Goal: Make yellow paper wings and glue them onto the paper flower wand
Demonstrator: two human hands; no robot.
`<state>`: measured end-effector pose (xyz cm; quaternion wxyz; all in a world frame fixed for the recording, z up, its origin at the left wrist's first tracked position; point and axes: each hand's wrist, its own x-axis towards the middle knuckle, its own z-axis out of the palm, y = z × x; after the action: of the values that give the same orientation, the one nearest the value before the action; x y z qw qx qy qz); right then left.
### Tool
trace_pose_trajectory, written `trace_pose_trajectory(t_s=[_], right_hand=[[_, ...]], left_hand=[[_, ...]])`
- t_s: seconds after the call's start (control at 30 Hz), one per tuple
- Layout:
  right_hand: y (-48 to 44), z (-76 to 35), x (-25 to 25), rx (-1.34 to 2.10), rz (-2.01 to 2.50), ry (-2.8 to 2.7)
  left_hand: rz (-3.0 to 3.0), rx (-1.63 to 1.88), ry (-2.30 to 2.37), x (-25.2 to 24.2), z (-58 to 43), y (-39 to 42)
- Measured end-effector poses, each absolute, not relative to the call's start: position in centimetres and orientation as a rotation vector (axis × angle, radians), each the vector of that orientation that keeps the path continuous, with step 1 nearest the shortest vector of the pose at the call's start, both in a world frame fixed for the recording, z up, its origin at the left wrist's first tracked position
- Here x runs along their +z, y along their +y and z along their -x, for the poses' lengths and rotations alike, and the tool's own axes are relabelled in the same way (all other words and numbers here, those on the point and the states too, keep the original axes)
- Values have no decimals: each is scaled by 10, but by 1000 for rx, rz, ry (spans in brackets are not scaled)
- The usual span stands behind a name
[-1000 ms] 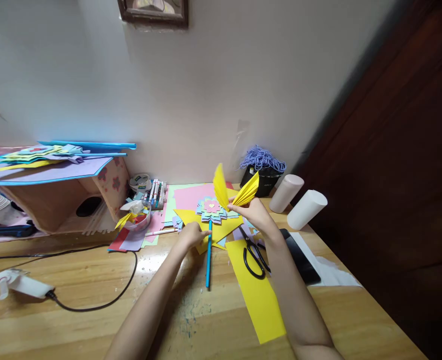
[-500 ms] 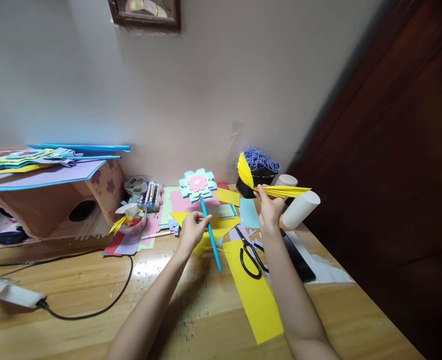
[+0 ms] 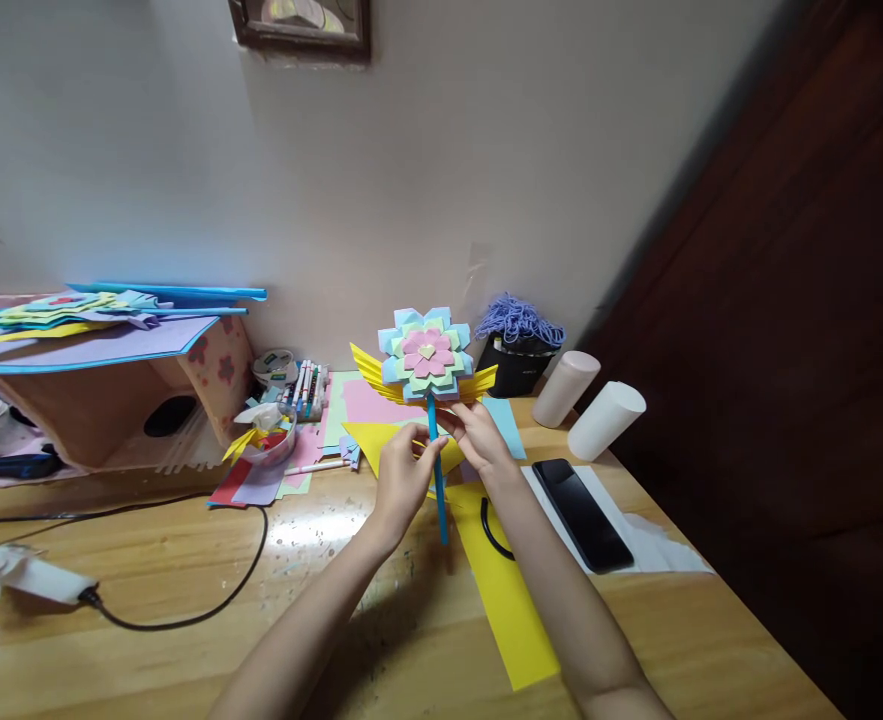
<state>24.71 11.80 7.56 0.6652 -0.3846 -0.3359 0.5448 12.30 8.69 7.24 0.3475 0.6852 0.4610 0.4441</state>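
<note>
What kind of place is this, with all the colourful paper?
It looks like a craft table, probably indoors at someone's home. You can tell from the paper flower held up by its blue stick, the yellow sheet and the markers.

No word, brand or number can be read with certainty. The black container (image 3: 514,374) under the purple yarn (image 3: 520,318) bears a short row of small pale marks on its front, seemingly lettering, but too small to make out. On the round tub (image 3: 274,366) near the back wall (image 3: 351,220) sits a greenish patch that may be a label; its content is lost in blur. Any print on the markers (image 3: 307,385) just beside it is likewise too small to tell. The phone (image 3: 582,515) shows a dark screen.
</note>
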Motion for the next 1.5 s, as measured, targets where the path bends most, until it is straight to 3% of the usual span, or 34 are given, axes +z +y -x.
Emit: trace_pose_trajectory(t_s=[0.7,1.03,1.5], right_hand=[[114,-269,80,1339,688,-919],[122,-255,72,1186,778,-920],[122,-258,66,1264,806,-886]], left_hand=[[-1702,1225,1176,74,-125,82],[-1730,1211,1120,74,-130,76],[-1729,1202,1125,75,-129,75]])
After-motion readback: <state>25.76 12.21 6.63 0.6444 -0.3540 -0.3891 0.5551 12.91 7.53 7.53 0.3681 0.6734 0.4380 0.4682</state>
